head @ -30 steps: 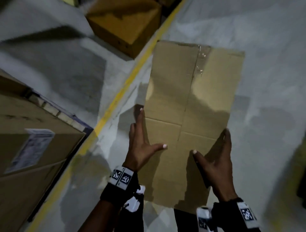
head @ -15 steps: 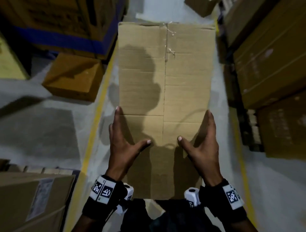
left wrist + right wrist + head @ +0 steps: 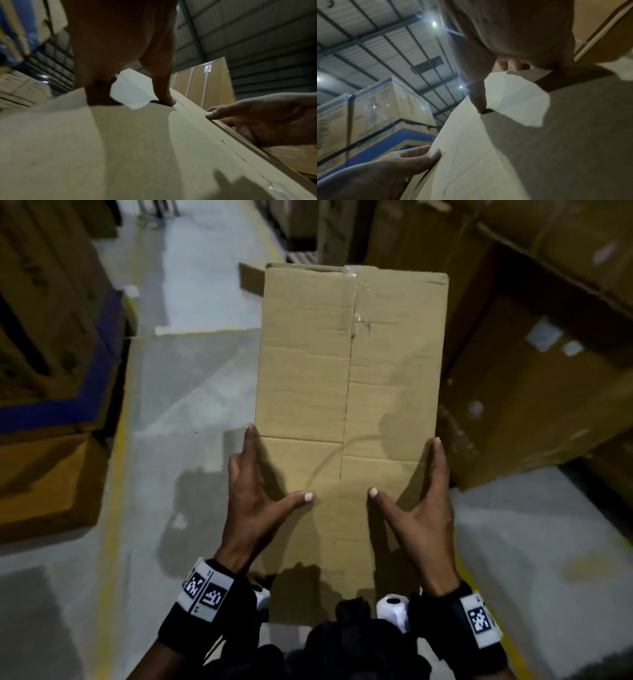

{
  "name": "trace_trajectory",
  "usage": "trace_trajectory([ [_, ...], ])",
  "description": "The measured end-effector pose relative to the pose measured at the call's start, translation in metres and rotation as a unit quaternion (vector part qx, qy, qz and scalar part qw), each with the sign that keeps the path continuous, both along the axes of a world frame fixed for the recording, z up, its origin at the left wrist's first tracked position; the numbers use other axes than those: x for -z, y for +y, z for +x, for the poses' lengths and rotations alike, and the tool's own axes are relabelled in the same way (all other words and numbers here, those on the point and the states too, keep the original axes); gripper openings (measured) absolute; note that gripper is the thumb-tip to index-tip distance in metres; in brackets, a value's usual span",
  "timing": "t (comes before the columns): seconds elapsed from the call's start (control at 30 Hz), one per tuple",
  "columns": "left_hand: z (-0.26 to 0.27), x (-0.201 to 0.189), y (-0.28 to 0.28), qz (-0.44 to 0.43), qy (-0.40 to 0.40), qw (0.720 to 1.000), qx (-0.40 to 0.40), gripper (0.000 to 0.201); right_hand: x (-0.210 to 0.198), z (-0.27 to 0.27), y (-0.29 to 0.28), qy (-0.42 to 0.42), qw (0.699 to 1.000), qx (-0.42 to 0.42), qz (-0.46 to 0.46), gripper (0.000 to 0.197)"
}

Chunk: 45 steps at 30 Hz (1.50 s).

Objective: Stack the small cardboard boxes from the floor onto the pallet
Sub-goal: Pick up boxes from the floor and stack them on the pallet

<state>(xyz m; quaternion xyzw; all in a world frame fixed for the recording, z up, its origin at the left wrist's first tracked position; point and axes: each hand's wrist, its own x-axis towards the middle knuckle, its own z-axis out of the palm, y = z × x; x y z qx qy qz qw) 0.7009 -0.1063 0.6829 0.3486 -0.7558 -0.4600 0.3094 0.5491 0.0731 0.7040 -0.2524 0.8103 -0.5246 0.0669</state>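
I hold a long, plain cardboard box (image 3: pixel 349 392) lengthwise in front of me at about waist height, its taped seam facing up. My left hand (image 3: pixel 263 491) presses its left side with straight fingers and the thumb spread on top. My right hand (image 3: pixel 424 508) mirrors this on the right side. The left wrist view shows the box top (image 3: pixel 120 148), my left thumb (image 3: pixel 164 97) on it and the right hand (image 3: pixel 265 121) at the far edge. In the right wrist view the box (image 3: pixel 505 148) fills the frame, with the left hand (image 3: pixel 385 169) at its edge.
Tall stacks of large cartons (image 3: pixel 534 392) stand close on the right. Blue-banded cartons (image 3: pixel 51 337) rise on the left, with a brown box (image 3: pixel 44 484) on the floor beside a yellow line (image 3: pixel 113 508). A grey floor aisle (image 3: pixel 191 371) runs ahead.
I have turned with the box: the floor and yellow line swung left, and the carton stacks on the right came close. Both hands keep the same hold.
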Motion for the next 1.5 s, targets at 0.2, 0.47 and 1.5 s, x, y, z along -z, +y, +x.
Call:
trace_trajectory([
  [0.2, -0.115, -0.022, 0.068, 0.002, 0.007, 0.988, 0.154, 0.135, -0.023, -0.052, 0.103, 0.009, 0.984, 0.174, -0.025, 0.114],
  [0.47, -0.263, -0.032, 0.2, 0.017, -0.01, 0.933, 0.359, 0.137, -0.021, -0.092, 0.244, 0.024, 0.916, 0.397, -0.048, 0.108],
  [1.5, -0.619, 0.032, 0.755, 0.028, -0.082, 0.698, 0.711, 0.13, 0.052, -0.291, 0.711, -0.038, 0.662, 0.746, -0.065, 0.108],
])
